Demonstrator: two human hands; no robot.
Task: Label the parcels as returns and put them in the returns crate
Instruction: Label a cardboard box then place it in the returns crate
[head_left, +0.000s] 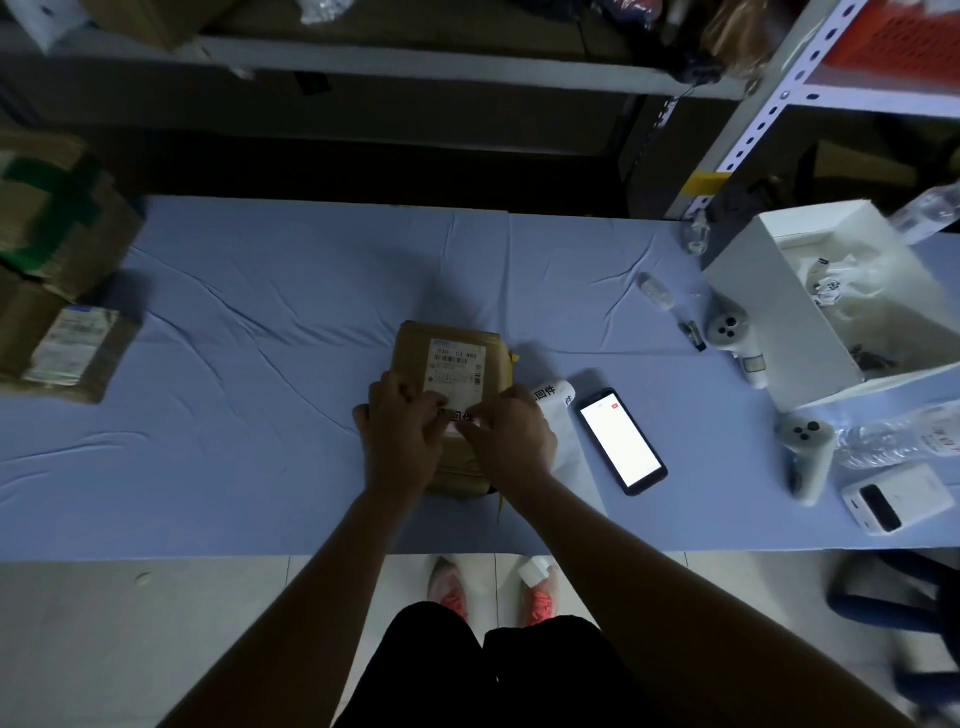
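Head view: both hands on a brown parcel, working a small white label onto its top.

The parcel lies flat at the middle of the blue-clothed surface, just in front of the person, with a printed shipping label on its far half. The left hand rests on the parcel's near left part, its fingers stretched out and pressing down on the small label. The right hand meets it from the right, fingers curled and pinching the label's edge. Just right of the parcel lies a white strip of labels printed with black characters, and beside that a phone with its screen lit. More cardboard parcels sit at the surface's left end, well apart, and an open white box stands at the right end.
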